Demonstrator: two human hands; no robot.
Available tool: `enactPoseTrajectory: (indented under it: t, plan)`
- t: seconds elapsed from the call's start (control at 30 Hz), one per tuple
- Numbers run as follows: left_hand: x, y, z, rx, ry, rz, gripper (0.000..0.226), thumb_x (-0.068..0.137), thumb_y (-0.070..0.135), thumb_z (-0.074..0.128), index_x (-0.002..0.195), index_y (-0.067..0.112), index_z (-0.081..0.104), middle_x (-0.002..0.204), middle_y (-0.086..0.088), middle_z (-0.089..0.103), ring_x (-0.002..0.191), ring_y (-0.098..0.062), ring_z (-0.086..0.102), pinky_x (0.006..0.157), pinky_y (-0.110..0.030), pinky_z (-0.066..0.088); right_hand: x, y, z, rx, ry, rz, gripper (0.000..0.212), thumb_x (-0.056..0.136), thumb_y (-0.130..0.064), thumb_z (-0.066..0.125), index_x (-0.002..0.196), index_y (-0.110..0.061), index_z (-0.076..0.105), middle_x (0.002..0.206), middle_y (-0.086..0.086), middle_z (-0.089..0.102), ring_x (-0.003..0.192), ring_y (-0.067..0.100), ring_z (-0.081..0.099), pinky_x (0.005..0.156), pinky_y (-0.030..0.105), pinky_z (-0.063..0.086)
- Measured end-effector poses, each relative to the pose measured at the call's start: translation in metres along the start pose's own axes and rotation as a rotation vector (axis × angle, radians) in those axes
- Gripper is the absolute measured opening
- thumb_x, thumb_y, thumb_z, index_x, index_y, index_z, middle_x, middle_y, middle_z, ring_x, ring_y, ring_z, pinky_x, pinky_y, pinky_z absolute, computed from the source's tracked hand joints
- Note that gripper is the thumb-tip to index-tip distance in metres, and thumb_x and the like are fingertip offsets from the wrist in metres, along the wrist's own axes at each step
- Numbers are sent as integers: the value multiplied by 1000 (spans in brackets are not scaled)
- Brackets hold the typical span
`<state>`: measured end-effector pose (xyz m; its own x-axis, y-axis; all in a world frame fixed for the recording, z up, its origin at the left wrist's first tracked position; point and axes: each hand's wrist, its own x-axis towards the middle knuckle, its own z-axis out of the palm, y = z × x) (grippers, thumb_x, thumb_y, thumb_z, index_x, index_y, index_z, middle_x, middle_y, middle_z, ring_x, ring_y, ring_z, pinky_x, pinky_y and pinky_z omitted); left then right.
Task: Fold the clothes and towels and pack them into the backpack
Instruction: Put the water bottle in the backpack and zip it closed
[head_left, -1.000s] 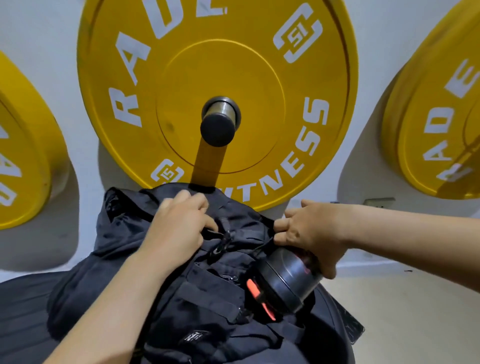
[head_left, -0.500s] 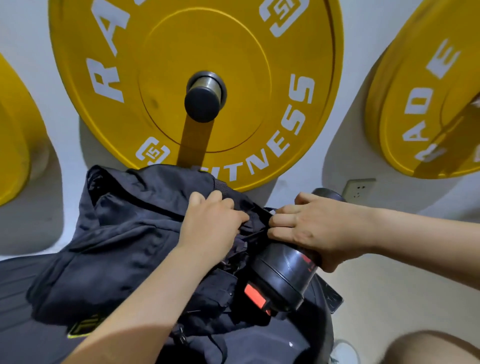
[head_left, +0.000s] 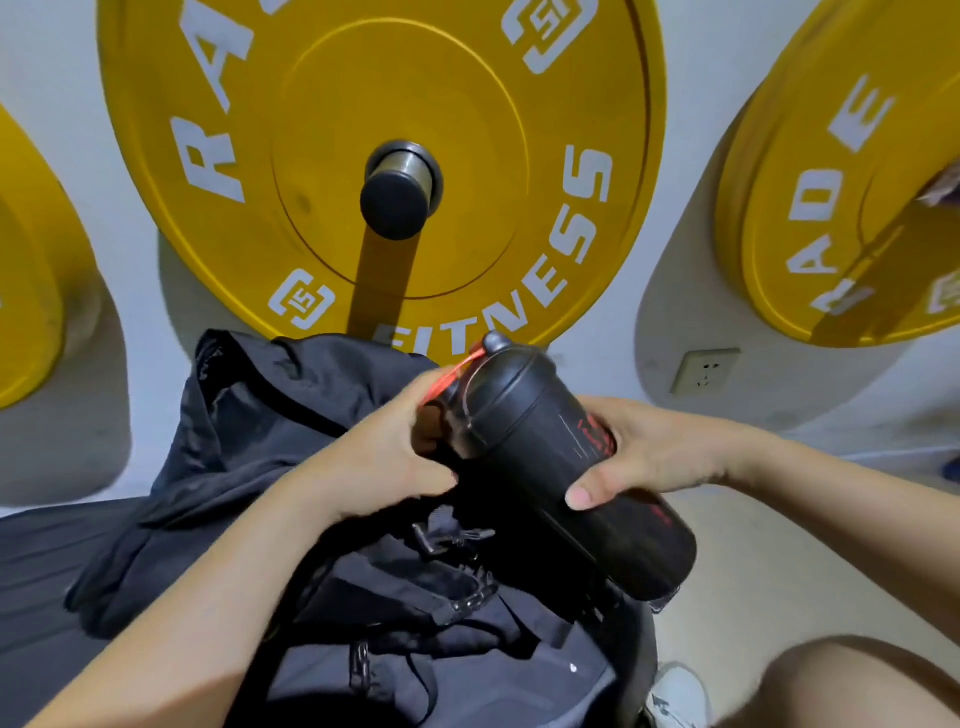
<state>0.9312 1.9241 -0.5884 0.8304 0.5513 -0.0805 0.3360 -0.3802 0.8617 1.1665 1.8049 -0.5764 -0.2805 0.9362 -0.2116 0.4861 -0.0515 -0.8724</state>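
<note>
- Backpack (head_left: 249, 441): black, lies slumped on the dark bench (head_left: 31, 571), top end towards the wall, straps and buckles facing up on the near side
- Shaker bottle (head_left: 566, 467): black with red print, held above the right part of the backpack, tilted; lid end up and towards the wall, base low and to the right
- Whether the bottle's base sits in a side pocket or only over it: cannot tell
- Red loop (head_left: 457, 371) runs off the lid by the left knuckles
- Left hand (head_left: 384, 457): fingers (head_left: 415, 400) curled tight on the lid end of the bottle, forearm across the backpack
- Right hand (head_left: 654, 452): wrapped round the bottle's body from the far side, thumb (head_left: 589, 488) pressed on the near side; a closed grip
- Wall behind: large yellow weight plate (head_left: 337, 130) on a peg (head_left: 400, 189) with a black end cap, lettering reads FITNESS; parts of two more yellow plates at the left and right edges
- Wall socket (head_left: 704, 370) low on the wall, right of the bottle
- Lower right: a bare knee (head_left: 841, 686) and a white shoe (head_left: 675, 693) on the floor
</note>
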Motion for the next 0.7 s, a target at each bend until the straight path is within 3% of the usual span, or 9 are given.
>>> enactPoseTrajectory:
  t: [0.03,0.1,0.17,0.3,0.37,0.43,0.47,0.53,0.7]
  plan:
    - [-3,4,-3,-397,-72,28,83,68,3,77,133,43,43,127,9,61,115,-10,60,91,-30,52,1,-3,-1,-4,-9,0,69,60,-37,78,123,-26,51,113,-7,68,105,13,65,84,26,52]
    - [-4,13,1,-729,-39,87,101,53,27,93,138,42,40,127,11,63,116,-15,61,87,-37,54,5,-6,-1,-11,-24,6,66,61,-37,77,121,-27,52,112,-7,68,104,13,66,83,26,53]
    - [0,21,10,-629,136,129,96,44,44,93,130,39,51,118,8,67,111,-18,64,79,-37,55,10,-8,-3,-46,-36,28,65,64,-42,77,122,-26,52,115,-5,67,105,15,65,87,30,54]
    - [-8,39,-16,-449,502,260,68,52,39,82,117,32,64,118,7,67,110,-13,63,82,-26,51,1,-18,-13,-206,-117,129,77,64,-67,73,128,-30,53,116,-17,65,104,-3,60,85,12,45]
    - [-18,41,-37,-491,655,285,57,55,32,84,109,38,64,107,16,68,100,-8,65,73,-29,55,-3,-18,-11,-496,-136,197,65,72,-46,78,129,-24,55,116,-11,61,105,-1,57,81,10,41]
    - [-19,37,-42,-518,770,250,55,57,35,79,110,38,62,98,21,68,93,-3,65,64,-28,54,2,-15,1,-1024,-58,154,40,85,-24,69,123,-19,59,119,-1,54,111,18,54,84,26,44]
    - [-18,36,-40,-529,803,216,57,62,34,76,116,36,61,100,19,66,95,-5,65,63,-28,54,6,-12,9,-1193,4,95,31,86,-17,60,117,-19,62,117,1,53,109,24,54,83,35,46]
    - [-16,32,-33,-529,805,180,59,69,27,76,124,30,57,110,11,64,100,-10,64,62,-27,55,12,-7,17,-1301,114,4,27,84,-11,52,106,-20,63,112,0,55,103,27,56,73,38,48]
    - [-23,28,-38,-313,584,186,80,56,30,88,127,39,52,114,18,61,98,1,64,77,-19,53,8,7,11,-1126,237,-17,28,75,-9,55,97,-20,68,102,-2,60,92,25,58,68,33,44]
